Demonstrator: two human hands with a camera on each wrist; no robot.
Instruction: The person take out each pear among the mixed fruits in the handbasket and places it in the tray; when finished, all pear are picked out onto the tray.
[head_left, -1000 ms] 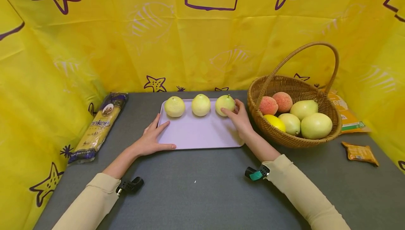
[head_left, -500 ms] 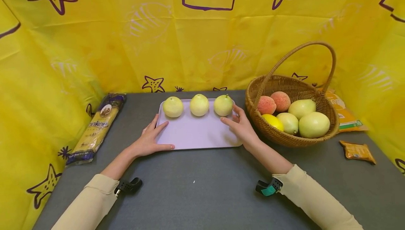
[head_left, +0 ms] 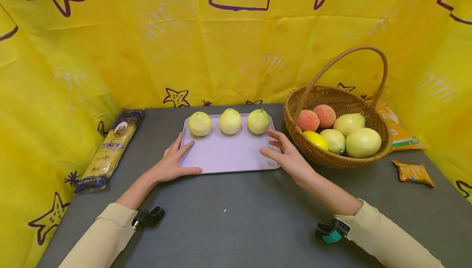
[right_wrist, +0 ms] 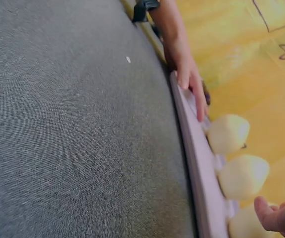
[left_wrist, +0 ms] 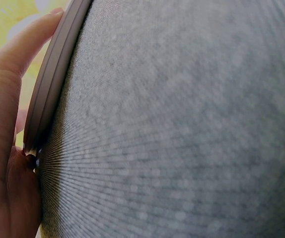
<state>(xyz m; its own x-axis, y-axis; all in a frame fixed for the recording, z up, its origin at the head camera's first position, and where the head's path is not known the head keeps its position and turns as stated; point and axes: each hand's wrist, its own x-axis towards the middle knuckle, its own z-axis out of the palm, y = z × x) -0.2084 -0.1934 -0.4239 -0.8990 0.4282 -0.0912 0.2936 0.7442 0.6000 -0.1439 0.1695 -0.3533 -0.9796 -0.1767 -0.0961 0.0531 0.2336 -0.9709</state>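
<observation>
A lavender tray [head_left: 228,153] is lying at the centre of the frame, on the grey counter [head_left: 221,231]. Near its upper edge the left fruit [head_left: 199,124], the middle fruit [head_left: 230,121] and the right fruit [head_left: 258,121] stand in one row, all pale yellow-green. The left hand [head_left: 173,163] is spread wide at the tray's left end, with the thumb touching its lower edge; it grips nothing. The right hand [head_left: 289,159] has its fingers slightly bent and well parted, holding nothing, at the tray's right end, just below the right fruit; if it touches the tray, I cannot tell. A wicker basket [head_left: 324,157] is at the right of the frame.
</observation>
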